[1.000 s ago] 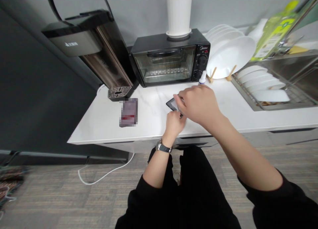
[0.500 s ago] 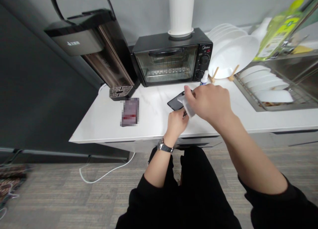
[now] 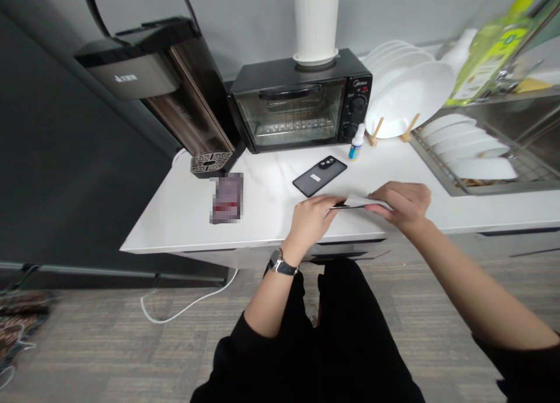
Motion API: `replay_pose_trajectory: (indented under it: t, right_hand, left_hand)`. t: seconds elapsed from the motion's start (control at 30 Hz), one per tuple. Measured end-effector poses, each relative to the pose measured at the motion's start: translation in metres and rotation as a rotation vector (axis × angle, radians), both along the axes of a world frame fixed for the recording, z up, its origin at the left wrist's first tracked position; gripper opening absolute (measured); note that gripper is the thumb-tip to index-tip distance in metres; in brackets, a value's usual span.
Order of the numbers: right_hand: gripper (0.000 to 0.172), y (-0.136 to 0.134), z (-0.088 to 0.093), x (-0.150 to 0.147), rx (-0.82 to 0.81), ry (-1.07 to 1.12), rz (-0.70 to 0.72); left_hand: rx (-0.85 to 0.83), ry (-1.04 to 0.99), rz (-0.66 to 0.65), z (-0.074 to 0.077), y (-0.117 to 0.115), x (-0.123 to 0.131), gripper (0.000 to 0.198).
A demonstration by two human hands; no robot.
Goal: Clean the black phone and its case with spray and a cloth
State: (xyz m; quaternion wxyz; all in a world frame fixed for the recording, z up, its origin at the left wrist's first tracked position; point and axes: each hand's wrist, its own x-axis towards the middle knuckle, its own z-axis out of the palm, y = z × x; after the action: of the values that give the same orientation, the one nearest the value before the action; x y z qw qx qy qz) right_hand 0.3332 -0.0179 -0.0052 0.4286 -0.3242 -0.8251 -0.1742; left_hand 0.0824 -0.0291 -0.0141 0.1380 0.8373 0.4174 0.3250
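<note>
Over the front of the counter, my left hand (image 3: pixel 311 219) is closed on the left end of a thin, dark, flat thing, seen nearly edge-on, that looks like a phone (image 3: pixel 340 207). My right hand (image 3: pixel 405 203) is closed on a white wipe (image 3: pixel 359 201), which lies along the upper side of the phone. The right fingers also pinch toward the phone's right end. Behind my hands a black phone case (image 3: pixel 320 175) with camera rings and a small white label rests flat. A small white spray bottle (image 3: pixel 356 143) with a blue label stands right of it.
A toaster oven (image 3: pixel 297 108) stands at the back, with a white pot (image 3: pixel 317 21) on top. Left are a tall drink machine (image 3: pixel 188 94) and a blurred-out packet (image 3: pixel 227 199). White plates (image 3: pixel 409 94) stand in a rack on the right, beside the sink (image 3: pixel 464 188) holding dishes.
My right hand has dropped and moved right with the wipe, which now lies stretched along the phone. The phone case and spray bottle have come into fuller view.
</note>
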Motion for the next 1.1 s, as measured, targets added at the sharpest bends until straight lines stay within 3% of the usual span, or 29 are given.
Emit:
replay_pose_trajectory:
  t: [0.13,0.33,0.47,0.63,0.77,0.87,1.0,1.1]
  right_hand:
    - [0.063,0.000,-0.014,-0.005,-0.192,0.246,-0.189]
    - [0.060,-0.007,-0.015,-0.033,-0.576,0.469,-0.434]
    - [0.059,-0.014,-0.019,-0.034,-0.622,0.423,-0.530]
    - [0.059,-0.018,-0.028,-0.032,-0.583,0.247,-0.596]
    - [0.047,-0.022,-0.033,-0.037,-0.487,0.109,-0.532]
    - [0.049,-0.031,-0.035,-0.046,-0.500,0.009,-0.457]
    - [0.060,-0.051,-0.032,-0.078,-0.551,-0.054,-0.416]
    - [0.062,-0.065,-0.028,-0.103,-0.588,-0.139,-0.218]
  left_hand:
    - [-0.007,0.081,-0.055,0.003,-0.006,-0.003,0.030]
    - [0.028,0.209,0.107,0.000,-0.021,0.005,0.022]
    - [0.099,0.201,0.080,-0.006,-0.030,0.007,0.026]
    - [0.089,0.152,-0.064,-0.010,-0.034,-0.004,0.039]
    - [0.017,0.098,-0.116,-0.010,-0.034,-0.011,0.046]
    - [-0.063,0.070,-0.128,-0.005,-0.033,-0.013,0.049]
    - [-0.196,-0.025,-0.087,-0.002,-0.032,-0.017,0.086]
    - [-0.254,-0.098,-0.027,-0.004,-0.032,-0.020,0.105]
